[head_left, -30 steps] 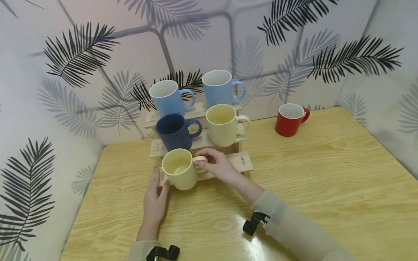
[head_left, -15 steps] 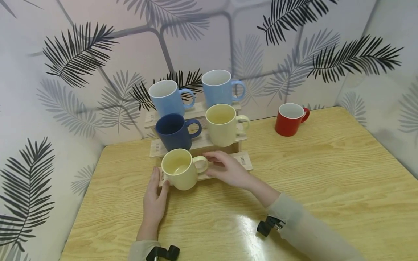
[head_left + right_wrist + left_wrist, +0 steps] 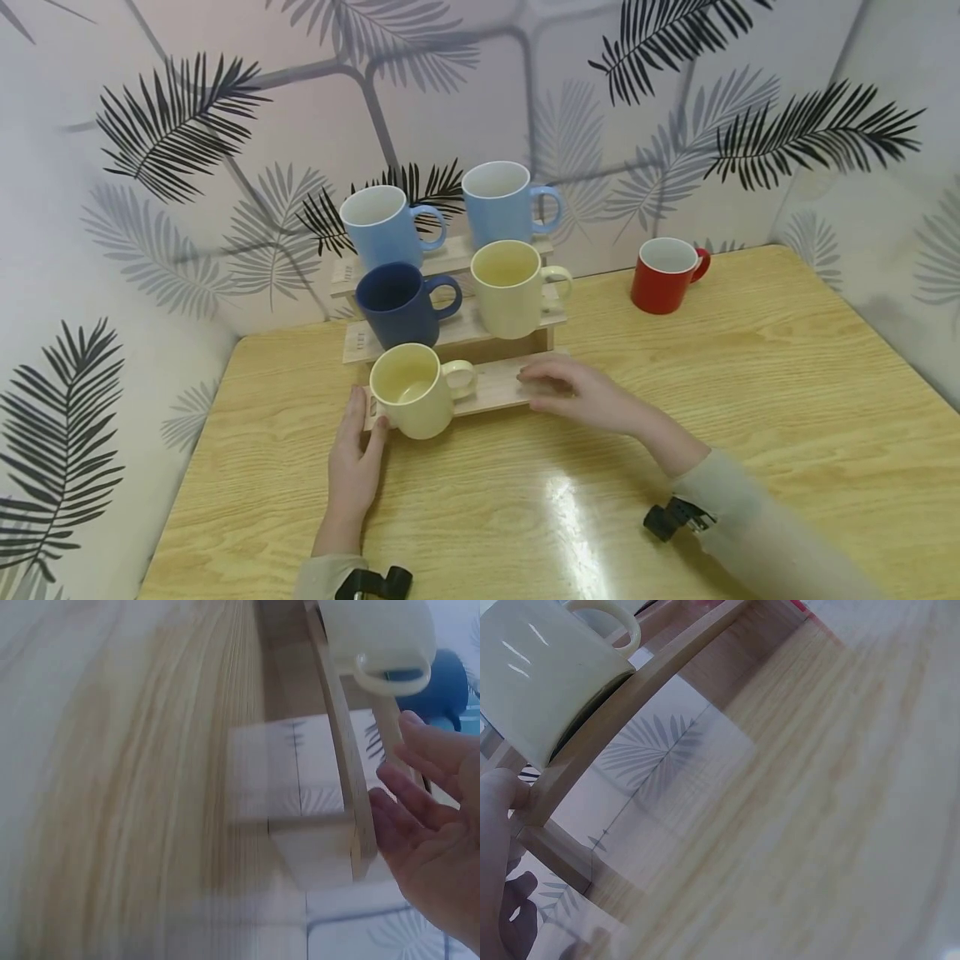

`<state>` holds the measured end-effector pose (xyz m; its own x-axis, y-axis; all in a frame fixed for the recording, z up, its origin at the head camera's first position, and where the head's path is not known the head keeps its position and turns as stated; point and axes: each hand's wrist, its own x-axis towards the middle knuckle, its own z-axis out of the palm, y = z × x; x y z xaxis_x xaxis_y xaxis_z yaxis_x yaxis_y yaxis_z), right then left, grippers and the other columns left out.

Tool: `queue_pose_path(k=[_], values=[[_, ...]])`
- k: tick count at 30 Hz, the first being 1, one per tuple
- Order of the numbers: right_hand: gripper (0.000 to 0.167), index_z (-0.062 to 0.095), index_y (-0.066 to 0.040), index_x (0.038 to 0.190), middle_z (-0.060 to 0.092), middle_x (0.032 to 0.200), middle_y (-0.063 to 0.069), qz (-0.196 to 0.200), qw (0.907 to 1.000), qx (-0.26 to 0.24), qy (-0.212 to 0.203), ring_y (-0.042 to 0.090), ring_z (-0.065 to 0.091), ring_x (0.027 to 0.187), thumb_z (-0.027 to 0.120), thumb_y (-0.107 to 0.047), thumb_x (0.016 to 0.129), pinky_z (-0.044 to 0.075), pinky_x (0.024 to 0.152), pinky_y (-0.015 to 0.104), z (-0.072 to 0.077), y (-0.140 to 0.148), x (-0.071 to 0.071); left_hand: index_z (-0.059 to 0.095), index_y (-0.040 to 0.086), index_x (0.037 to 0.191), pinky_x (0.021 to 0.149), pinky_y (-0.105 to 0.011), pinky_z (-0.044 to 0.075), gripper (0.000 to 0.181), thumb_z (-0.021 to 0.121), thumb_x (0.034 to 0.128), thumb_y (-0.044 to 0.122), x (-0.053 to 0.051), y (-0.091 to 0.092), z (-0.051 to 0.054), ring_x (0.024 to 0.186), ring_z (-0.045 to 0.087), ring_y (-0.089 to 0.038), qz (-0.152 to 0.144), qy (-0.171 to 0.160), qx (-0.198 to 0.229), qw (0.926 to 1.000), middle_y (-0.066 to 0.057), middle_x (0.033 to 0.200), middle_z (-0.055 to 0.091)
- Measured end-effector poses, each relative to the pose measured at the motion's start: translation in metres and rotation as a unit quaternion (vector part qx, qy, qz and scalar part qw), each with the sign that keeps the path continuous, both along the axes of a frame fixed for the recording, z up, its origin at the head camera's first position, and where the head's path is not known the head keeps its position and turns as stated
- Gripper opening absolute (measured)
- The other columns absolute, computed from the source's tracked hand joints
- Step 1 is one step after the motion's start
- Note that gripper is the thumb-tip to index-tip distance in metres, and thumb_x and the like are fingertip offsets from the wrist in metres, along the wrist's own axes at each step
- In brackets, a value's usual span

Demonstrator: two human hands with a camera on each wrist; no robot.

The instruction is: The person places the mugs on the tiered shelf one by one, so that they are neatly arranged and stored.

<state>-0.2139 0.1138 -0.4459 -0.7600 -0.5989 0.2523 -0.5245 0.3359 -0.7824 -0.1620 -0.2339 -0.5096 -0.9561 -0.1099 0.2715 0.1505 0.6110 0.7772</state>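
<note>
A pale yellow mug (image 3: 416, 392) stands at the left of the lowest step of a three-tier wooden rack (image 3: 495, 385), its handle pointing right. My left hand (image 3: 354, 467) holds the left end of that step. In the left wrist view the thumb lies against the wood beside the mug (image 3: 547, 675), with curled fingers lower down. My right hand (image 3: 592, 398) is over the step's right end, holding nothing. Its fingers are loosely bent beside the rack end in the right wrist view, apart from the mug handle (image 3: 394, 679).
On the middle tier sit a dark blue mug (image 3: 401, 308) and another yellow mug (image 3: 508, 292). Two light blue mugs (image 3: 386, 233) occupy the top tier. A red mug (image 3: 663, 279) stands on the wooden table (image 3: 750, 358) at the right. Patterned walls rise behind.
My right hand has let go of the front yellow mug's handle and moved right along the lowest step. The left hand and the mugs have stayed in place.
</note>
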Motion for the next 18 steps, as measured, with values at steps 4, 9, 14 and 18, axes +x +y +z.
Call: queue_pose_path(k=[4,9,14,18], values=[[0.028,0.067,-0.008,0.114,0.064,0.113,0.000,0.005,0.9997,0.009,0.024,0.018,0.058,0.100,0.071,-0.007,0.087,0.050,0.085,0.040,0.001,0.025,-0.001,0.024,0.006,0.151,0.115,-0.044,0.017,0.063,0.047,0.1009,0.036,0.000,0.000,0.000,0.143,0.018,-0.025,0.000,-0.001,0.006,1.0000,-0.009,0.156,0.022],[0.024,0.068,-0.009,0.112,0.065,0.112,0.001,-0.023,0.9970,0.061,0.041,0.021,0.058,0.106,0.069,-0.008,0.088,0.048,0.090,0.045,0.006,0.056,-0.006,0.024,0.005,0.151,0.115,-0.044,0.017,0.063,0.047,0.1009,0.035,0.000,0.000,0.000,0.143,0.018,-0.023,0.000,0.001,0.006,1.0000,-0.009,0.156,0.023],[0.024,0.067,-0.007,0.112,0.064,0.113,0.004,-0.051,0.9920,0.106,0.047,0.026,0.058,0.109,0.069,-0.011,0.089,0.047,0.092,0.048,0.009,0.084,-0.016,0.024,0.004,0.151,0.115,-0.043,0.017,0.062,0.048,0.1009,0.033,0.000,0.000,0.001,0.143,0.018,-0.022,0.000,0.002,0.005,1.0000,-0.009,0.156,0.023],[0.024,0.067,-0.005,0.111,0.064,0.113,0.008,-0.071,0.9865,0.134,0.063,0.030,0.057,0.108,0.070,-0.008,0.088,0.047,0.091,0.051,0.015,0.103,-0.023,0.025,0.004,0.151,0.115,-0.043,0.018,0.062,0.048,0.1008,0.032,0.000,0.001,0.001,0.143,0.019,-0.022,-0.001,0.004,0.009,1.0000,-0.009,0.156,0.023]])
